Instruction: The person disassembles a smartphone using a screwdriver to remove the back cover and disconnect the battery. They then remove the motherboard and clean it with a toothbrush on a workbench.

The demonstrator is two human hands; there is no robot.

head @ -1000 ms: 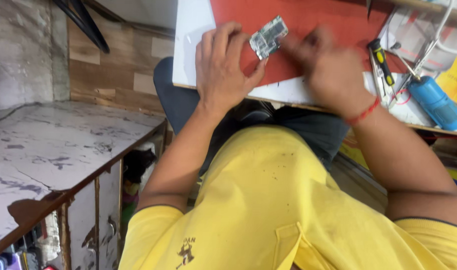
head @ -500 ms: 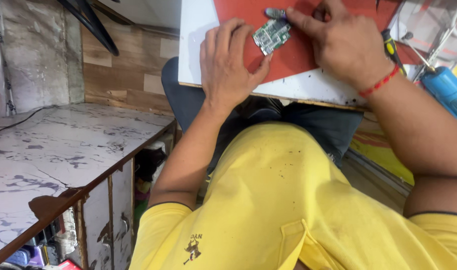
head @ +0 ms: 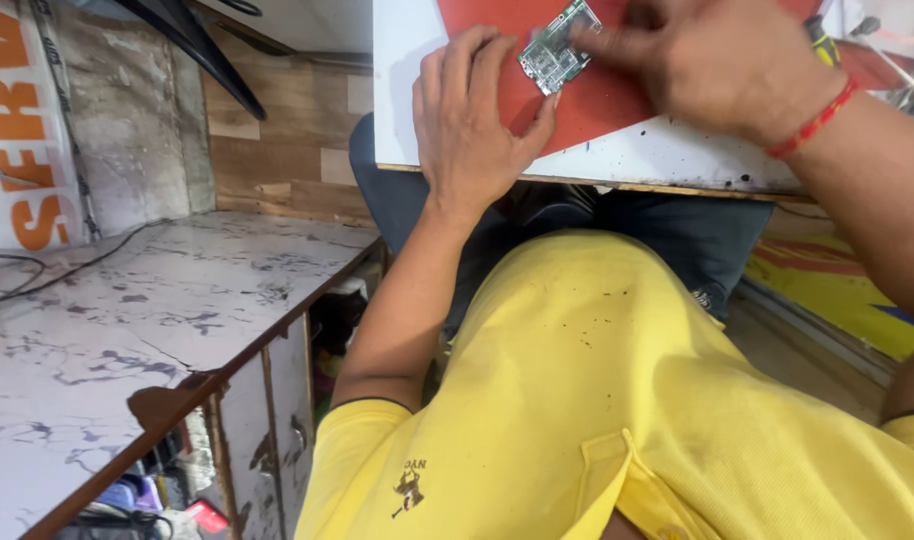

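Here the left hand (head: 477,120) lies flat and open on the red mat (head: 607,95), thumb touching the small circuit board (head: 557,48), while the right hand (head: 717,60) pinches this board's upper edge.

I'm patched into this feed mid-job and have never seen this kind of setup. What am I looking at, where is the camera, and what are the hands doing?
There is no machine here: a person in a yellow shirt works with two bare hands. The single picture comes from a camera worn on the person's head, looking down over the chest to the hands.

At the top is a white work board with a red mat on it. On the mat lies a small green circuit board. The left hand rests flat at the mat's edge, thumb against the circuit board. The right hand, with a red thread on its wrist, is blurred; its fingers reach to the circuit board, but whether they pinch it I cannot tell.

To the left is a marbled white counter with a cable across it.
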